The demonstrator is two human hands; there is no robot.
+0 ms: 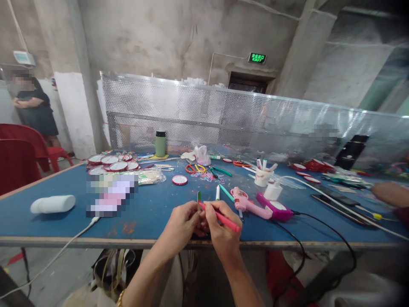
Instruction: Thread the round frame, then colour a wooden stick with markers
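Note:
Close to the table's front edge, my right hand (224, 230) grips a pink-red marker pen (229, 221), its tip pointing toward my other hand. My left hand (181, 224) is closed around a small flat piece with a green end (199, 196) sticking up; fingers cover the rest of it. Both hands touch or nearly touch each other. Just beyond them lie a white marker (217, 192) and a teal pen (226, 193). A pink glue gun (247, 204) rests to the right, beside a purple box (277, 209) with a black cable.
Round red-rimmed pieces (118, 165) are heaped at the left behind a phone (113, 194) and a white bottle (53, 204). Scissors (195, 169), green pliers (223, 171) and a cup of markers (262, 177) stand farther back. Another person's arm (390, 194) reaches in at right.

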